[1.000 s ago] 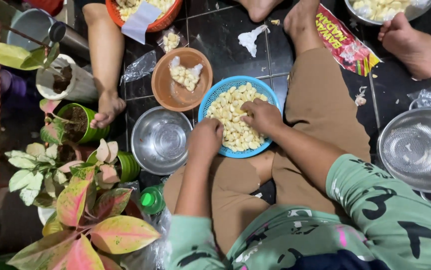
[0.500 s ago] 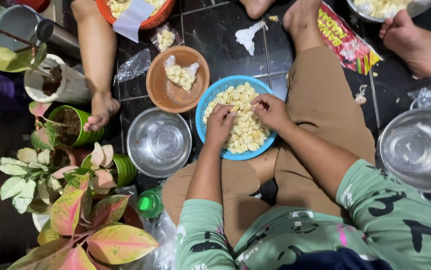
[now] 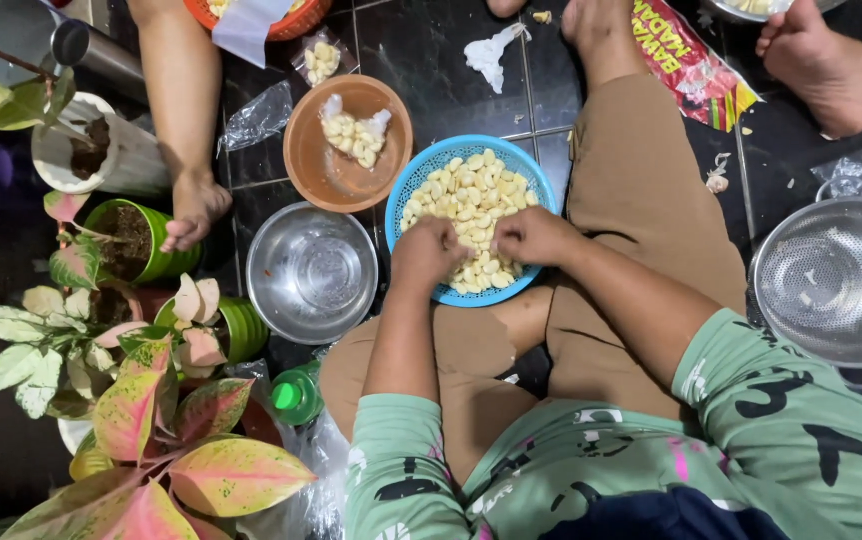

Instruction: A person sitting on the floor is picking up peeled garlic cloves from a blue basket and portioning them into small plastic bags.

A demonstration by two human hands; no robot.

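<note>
Peeled garlic cloves [image 3: 471, 205] nearly fill the blue basket [image 3: 413, 190], which rests on the dark tiled floor [image 3: 421, 50] against the person's knees. The left hand [image 3: 427, 252] and right hand [image 3: 531, 236] are curled over the heap, pinching a clove between them. An empty steel bowl [image 3: 312, 272] sits just left, and a brown bowl [image 3: 311, 160] beyond holds only a few cloves, so the work looks well along.

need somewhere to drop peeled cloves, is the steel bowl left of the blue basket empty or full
Empty: the steel bowl shows only bare shiny metal inside, beside the blue basket.

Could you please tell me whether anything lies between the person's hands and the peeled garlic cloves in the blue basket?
Nothing visible does. The left hand and right hand both rest directly on the pile of pale peeled garlic cloves inside the round blue plastic basket, side by side near its lower rim.
</note>
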